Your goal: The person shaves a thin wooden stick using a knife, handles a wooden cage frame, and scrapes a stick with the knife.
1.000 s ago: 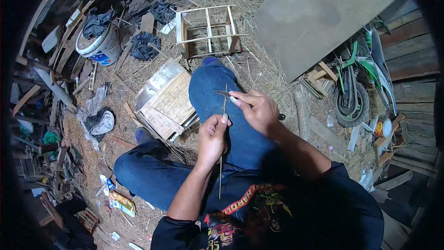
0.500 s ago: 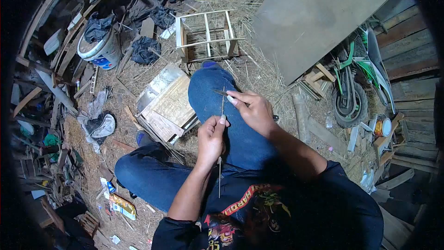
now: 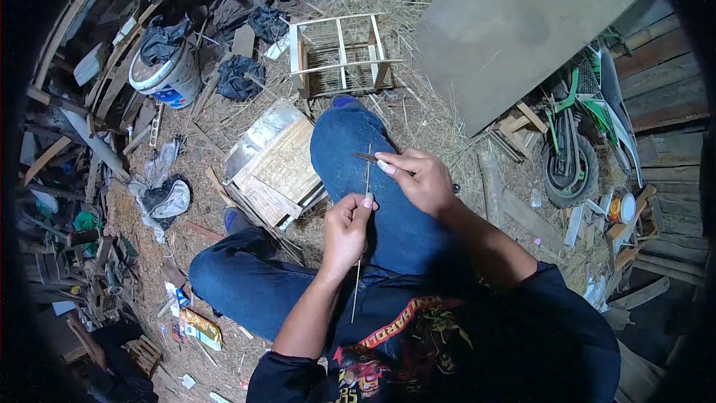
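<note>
While the left hand (image 3: pixel 345 233) pinches a thin stick (image 3: pixel 368 177), right hand (image 3: pixel 422 180) slanted inward, grip closed around a knife (image 3: pixel 364 157).

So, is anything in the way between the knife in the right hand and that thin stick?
Nothing visible is: the knife in the right hand crosses the thin stick, just beyond the left hand that pinches it. Whether blade and stick actually touch is too small to tell.

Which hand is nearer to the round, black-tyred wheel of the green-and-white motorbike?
Right. The right hand is left of the wheel in the picture, apart from it; the left hand is farther left and slightly lower.
</note>
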